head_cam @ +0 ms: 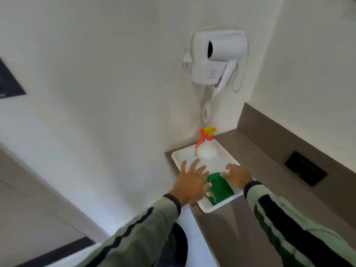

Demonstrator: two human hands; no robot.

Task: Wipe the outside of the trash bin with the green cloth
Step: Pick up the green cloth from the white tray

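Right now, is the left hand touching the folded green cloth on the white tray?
Cannot tell. In the head view the spread left hand overlaps the folded green cloth's left edge on the white tray, but it may be hovering above.

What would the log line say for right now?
stage: reaching | left hand: open, over tray | right hand: open, beside green cloth | cloth: in tray, not held | spray bottle: upright in tray

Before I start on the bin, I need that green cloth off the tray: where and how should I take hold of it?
Pinch the raised fold at the far end of the green cloth, coming from above. It lies crumpled in the near end of the white tray, whose rim blocks a sideways approach. The right hand, open beside that fold, is probably better placed; the left hand is spread over its other edge.
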